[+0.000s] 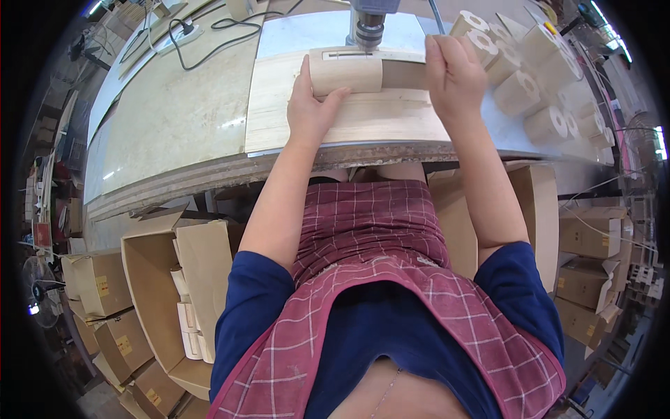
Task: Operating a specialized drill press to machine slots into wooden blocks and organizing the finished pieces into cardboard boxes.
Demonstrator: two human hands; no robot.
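The wood block [349, 77] is pale, smooth & round on top. It lies on a flat wood board [279, 129] on the table [174, 133], just on the near side of the drill chuck [369, 35]. A brown strip [405, 75] sits by its right end.

L hand [314, 108] is spread like a letter L: fingers up along the block's left end, thumb out along its near edge. It touches the block but doesn't wrap all the way round. R hand [457, 73] has its fingers curled in, up by the low end of a thin blue rod [436, 15]. Can't tell if it grips the rod, b/c the fingers hide that bit.

The block looks like bare wood, so it's prob. light & stiff. It won't squish. Prob. not v. slippery, but a round top could roll or twist a bit if pushed on one side. Edges might chip if it's dropped. Best hold: left end + near edge, low down, w/ fingers well away from the chuck.

Over on the right, lots of pale wood pcs w/ holes [517, 91] stand & lie in a pile, well apart from L hand.
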